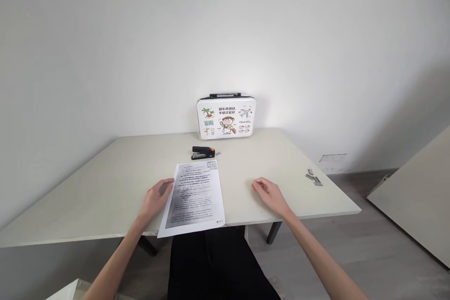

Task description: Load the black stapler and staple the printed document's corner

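Observation:
A printed sheet of paper [195, 198] lies at the near edge of the white table [105, 187], its lower end hanging slightly over the edge. My left hand [156, 197] rests beside the sheet's left edge, fingers loosely curved and touching the paper's side. My right hand [269, 193] lies on the table to the right of the sheet, apart from it, fingers relaxed and holding nothing. A black stapler with an orange tip [203, 152] sits just beyond the top of the sheet.
A white cartoon-printed case with a black handle [225, 116] stands against the wall at the table's back. Several staple strips [313, 177] lie near the right edge. A white board [418, 192] leans at the right, above the wood floor.

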`<state>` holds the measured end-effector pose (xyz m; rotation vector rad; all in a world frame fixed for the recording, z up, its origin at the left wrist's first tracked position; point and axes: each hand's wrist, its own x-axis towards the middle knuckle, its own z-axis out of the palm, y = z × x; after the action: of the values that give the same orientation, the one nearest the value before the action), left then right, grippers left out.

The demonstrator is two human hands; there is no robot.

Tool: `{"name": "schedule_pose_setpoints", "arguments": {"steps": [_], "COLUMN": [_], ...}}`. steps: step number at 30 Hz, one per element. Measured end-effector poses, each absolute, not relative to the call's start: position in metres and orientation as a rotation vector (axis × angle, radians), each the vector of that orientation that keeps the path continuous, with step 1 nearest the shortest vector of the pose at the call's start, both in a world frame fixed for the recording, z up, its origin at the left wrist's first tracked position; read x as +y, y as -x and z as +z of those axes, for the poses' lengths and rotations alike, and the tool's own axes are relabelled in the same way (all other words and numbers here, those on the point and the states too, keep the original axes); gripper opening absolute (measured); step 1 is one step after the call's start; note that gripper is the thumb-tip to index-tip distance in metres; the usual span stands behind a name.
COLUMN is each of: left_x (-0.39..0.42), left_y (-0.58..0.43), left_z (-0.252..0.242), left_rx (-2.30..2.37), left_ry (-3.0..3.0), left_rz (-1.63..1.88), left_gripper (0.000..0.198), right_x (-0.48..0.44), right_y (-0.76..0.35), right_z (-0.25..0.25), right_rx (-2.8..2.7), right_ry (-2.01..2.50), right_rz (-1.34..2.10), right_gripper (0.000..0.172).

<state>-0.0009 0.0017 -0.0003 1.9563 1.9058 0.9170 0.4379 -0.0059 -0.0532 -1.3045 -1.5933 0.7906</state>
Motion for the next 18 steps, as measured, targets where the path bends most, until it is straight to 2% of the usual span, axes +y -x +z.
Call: {"name": "schedule_pose_setpoints", "arguments": {"steps": [9,18], "left_x": [0.002,0.004], "left_y": [0.005,-0.004], "left_z": [-0.004,-0.012], "left_rx": [1.896,1.920], "left_ry": [-1.999,-2.337], "left_rz": [0.874,0.615], "left_gripper": [0.046,0.066], "right_x": [-0.007,-0.008], "right_y": [-0.437,-0.435], "right_z": [-0.051,-0.049], "right_rx": [-1.609,-1.582], "right_ry": [1.287,1.268], "right_rz": [0.776,0.810], "right_gripper": [0.042,0.041]}}
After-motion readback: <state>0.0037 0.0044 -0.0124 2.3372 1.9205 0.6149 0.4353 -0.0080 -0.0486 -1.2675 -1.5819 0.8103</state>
